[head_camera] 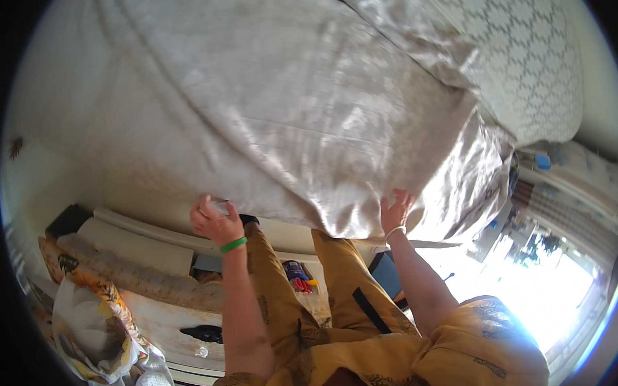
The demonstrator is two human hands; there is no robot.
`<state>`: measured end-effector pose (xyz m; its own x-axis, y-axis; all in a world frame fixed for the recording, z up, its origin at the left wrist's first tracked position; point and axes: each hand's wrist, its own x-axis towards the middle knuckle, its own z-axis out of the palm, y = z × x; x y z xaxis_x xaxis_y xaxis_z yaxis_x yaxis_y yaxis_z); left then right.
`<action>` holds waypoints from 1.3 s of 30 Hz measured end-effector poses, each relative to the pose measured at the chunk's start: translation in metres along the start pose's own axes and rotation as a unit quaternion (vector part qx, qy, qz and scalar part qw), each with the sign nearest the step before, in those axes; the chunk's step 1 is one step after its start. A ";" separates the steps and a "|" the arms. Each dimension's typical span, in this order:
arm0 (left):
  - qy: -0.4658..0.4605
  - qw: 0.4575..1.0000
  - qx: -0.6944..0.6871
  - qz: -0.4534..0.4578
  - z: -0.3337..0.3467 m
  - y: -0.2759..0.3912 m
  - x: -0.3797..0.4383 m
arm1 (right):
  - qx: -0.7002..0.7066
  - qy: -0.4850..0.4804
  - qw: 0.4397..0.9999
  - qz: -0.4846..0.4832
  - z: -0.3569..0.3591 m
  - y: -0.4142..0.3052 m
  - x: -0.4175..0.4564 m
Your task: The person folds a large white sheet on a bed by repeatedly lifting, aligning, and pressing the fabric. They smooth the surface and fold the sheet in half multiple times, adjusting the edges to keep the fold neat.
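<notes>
A large, shiny light-grey blanket (311, 116) spreads over a bed before me, with long diagonal folds and a rumpled right end. My left hand (213, 220), with a green wristband, is at the blanket's near edge; its fingers are curled, and whether they pinch the cloth cannot be told. My right hand (396, 211), wearing a pale bracelet, rests on or just over the near edge farther right, beside bunched folds. Its fingers are partly bent, and any grip on the cloth is unclear.
A white pillow with a flower-like pattern (528, 63) lies at the upper right. Behind me are a long shelf-like surface with a pale roll (133, 245), red-handled scissors (301, 284), a black object (202, 333) and a fabric-lined bag (92, 333). A bright window (550, 288) is at the right.
</notes>
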<state>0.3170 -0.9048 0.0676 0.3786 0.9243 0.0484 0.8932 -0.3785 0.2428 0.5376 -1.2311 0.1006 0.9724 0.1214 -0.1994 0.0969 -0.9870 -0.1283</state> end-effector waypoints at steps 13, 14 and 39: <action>-0.170 0.952 0.006 0.253 0.019 0.076 0.022 | 0.122 0.068 0.947 0.289 0.019 0.177 0.096; -0.182 0.950 0.013 0.255 0.020 0.078 0.021 | 0.085 0.056 0.971 0.215 0.017 0.163 0.091; -0.241 0.946 0.068 0.208 0.024 0.100 0.030 | -0.050 -0.115 0.989 0.076 0.020 0.156 0.072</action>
<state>0.4232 -0.9163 0.0696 0.7409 0.5778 -0.3424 0.6540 -0.7367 0.1719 0.6185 -1.3742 0.0464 0.9043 -0.0200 -0.4264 -0.0154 -0.9998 0.0143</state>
